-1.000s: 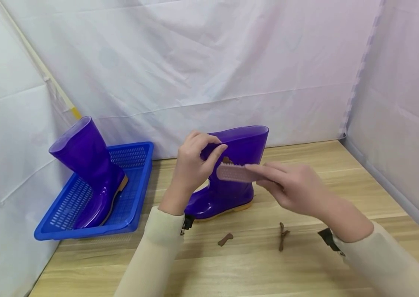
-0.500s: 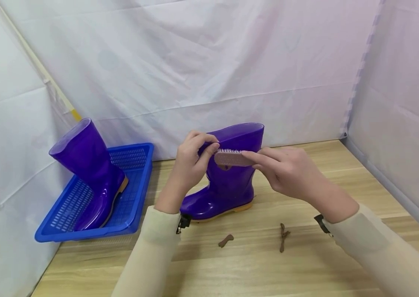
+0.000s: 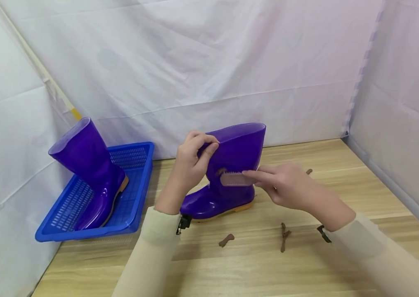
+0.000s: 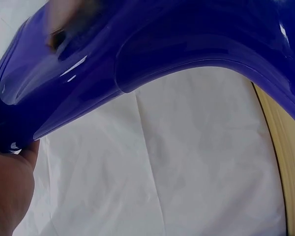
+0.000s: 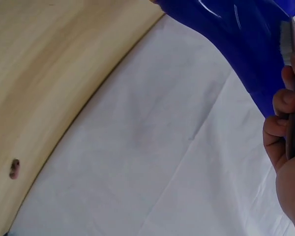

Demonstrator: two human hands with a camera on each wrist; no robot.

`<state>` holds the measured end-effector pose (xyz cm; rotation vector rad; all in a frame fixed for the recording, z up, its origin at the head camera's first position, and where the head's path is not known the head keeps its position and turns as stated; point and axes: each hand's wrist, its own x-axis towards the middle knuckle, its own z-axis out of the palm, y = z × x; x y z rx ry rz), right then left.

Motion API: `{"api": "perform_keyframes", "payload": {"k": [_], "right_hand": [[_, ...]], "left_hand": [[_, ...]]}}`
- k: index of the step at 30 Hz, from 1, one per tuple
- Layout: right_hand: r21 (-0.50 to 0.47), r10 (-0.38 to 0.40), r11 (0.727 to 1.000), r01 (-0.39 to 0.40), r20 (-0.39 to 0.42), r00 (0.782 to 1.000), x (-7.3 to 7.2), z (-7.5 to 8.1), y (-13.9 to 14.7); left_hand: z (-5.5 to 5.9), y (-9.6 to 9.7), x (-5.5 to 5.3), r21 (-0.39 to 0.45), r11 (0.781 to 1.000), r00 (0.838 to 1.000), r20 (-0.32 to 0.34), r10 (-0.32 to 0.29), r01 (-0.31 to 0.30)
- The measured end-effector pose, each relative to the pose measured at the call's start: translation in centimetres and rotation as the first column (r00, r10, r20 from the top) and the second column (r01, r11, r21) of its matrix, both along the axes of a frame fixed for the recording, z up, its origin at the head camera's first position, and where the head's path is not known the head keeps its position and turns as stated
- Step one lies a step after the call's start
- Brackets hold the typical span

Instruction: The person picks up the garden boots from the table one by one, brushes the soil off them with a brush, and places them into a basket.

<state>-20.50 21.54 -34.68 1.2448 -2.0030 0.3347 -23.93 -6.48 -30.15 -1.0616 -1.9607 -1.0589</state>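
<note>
A purple rain boot with a tan sole stands on the wooden table, toe to the left. My left hand grips its upper shaft at the front edge, thumb on the near side; the left wrist view also shows the boot close up. In my right hand is a pinkish brush, bristles facing the boot's shaft. A brown smear shows on the shaft just above the brush's left end. In the right wrist view, my fingers curl round the brush handle and pale bristles lie near the boot.
At left, a second purple boot leans in a blue plastic basket. Brown lumps lie on the table: a short piece, a forked piece and a small bit behind my right hand. White cloth hangs behind.
The brush rose up the shaft, then came down lower on it. A small brown bit now shows on the table behind my right hand. My left hand stays at the shaft.
</note>
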Motion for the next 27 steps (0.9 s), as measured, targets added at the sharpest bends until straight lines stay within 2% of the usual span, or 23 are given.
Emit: {"api": "perform_keyframes", "payload": {"k": [3, 7, 12, 16, 21, 27], "right_hand": [[0.007, 0.005, 1.0, -0.006, 0.014, 1.0, 0.3, -0.1, 0.2], [-0.045, 0.005, 0.999, -0.004, 0.021, 1.0, 0.7, 1.0, 0.2], [-0.081, -0.003, 0.997, 0.001, -0.035, 0.999, 0.6, 2.7, -0.2], [-0.117, -0.028, 0.993, 0.019, -0.082, 0.996, 0.2, 3.1, -0.4], [-0.105, -0.018, 0.994, 0.009, -0.092, 0.996, -0.3, 2.1, -0.6], [-0.012, -0.028, 1.0, 0.028, -0.072, 0.997, -0.8, 0.0, 0.0]], "left_hand": [[-0.1, 0.0, 0.0, 0.0, 1.0, 1.0, -0.005, 0.008, -0.008], [-0.2, 0.1, 0.0, 0.011, 1.0, 1.0, -0.011, 0.013, -0.013], [-0.2, 0.2, 0.1, 0.03, 0.999, 0.999, -0.023, 0.022, -0.022], [-0.2, 0.3, 0.0, 0.021, 0.999, 0.999, -0.025, 0.026, -0.025], [-0.4, 0.4, 0.0, 0.012, 1.0, 0.999, -0.027, 0.029, -0.029], [-0.6, 0.6, 0.0, -0.005, 1.0, 0.999, -0.046, 0.021, -0.021]]}}
